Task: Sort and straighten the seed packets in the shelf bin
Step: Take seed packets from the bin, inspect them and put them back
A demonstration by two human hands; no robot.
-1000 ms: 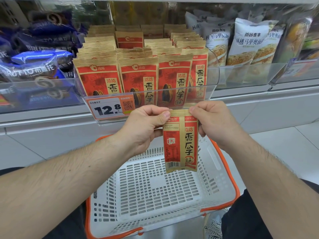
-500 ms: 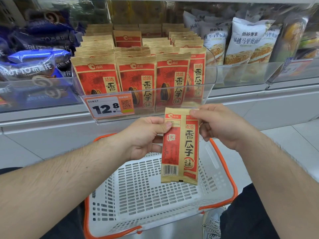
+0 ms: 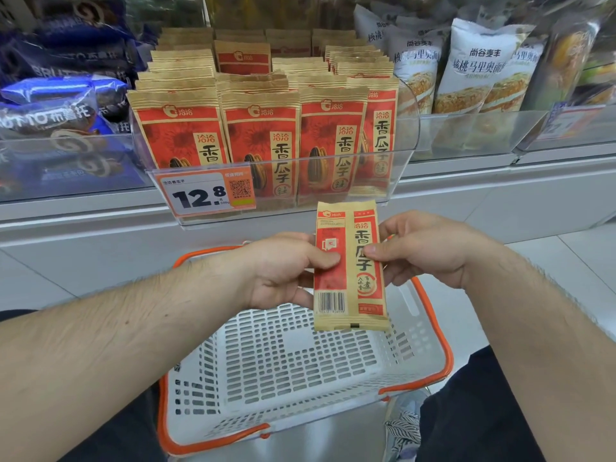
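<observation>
**Shelf and what sits on it**

The shelf (image 3: pixel 433 195) carries a clear bin (image 3: pixel 405 138) packed with upright red-and-tan seed packets (image 3: pixel 260 128) in several rows, a 12.8 price tag (image 3: pixel 206 192) on its front. Left of the bin lie blue bags (image 3: pixel 60 95) behind a clear rail; right of it stand white bags (image 3: pixel 480 65). Below, the pale floor (image 3: pixel 566 261) bears a white basket (image 3: pixel 333 425) with orange rim.

Retail shop aisle, price tag (image 3: pixel 206 195) on stocked shelf bin (image 3: pixel 405 155) above the hands, shopping basket (image 3: pixel 443 355) beneath them
</observation>
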